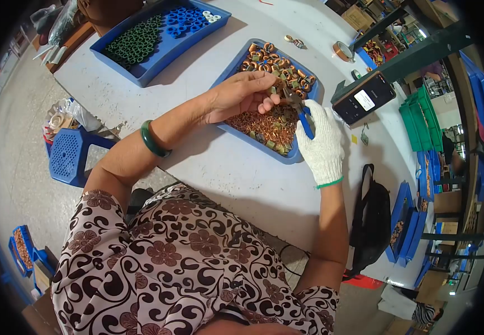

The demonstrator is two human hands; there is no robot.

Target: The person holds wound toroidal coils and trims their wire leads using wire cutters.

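Observation:
My bare left hand (245, 96) is closed over a blue tray (257, 146), its fingers pinching a small copper-coloured coil at the jaws of the pliers. In a white knitted glove, my right hand (321, 139) wraps round blue-handled pliers (304, 118), whose jaws point up and left toward the left fingertips. Copper-wound ring coils (303, 84) with greenish tabs fill the upper part of the tray. Below them lie many cut copper wire pieces (253, 124). The coil's details are partly hidden by my fingers.
A second blue tray (141, 80) holds green, blue and white rings at the upper left. A phone (364, 98) leans by a green metal post at the right. A tape roll (342, 51) and a black bag (370, 218) lie on the table. A blue stool (69, 156) stands at left.

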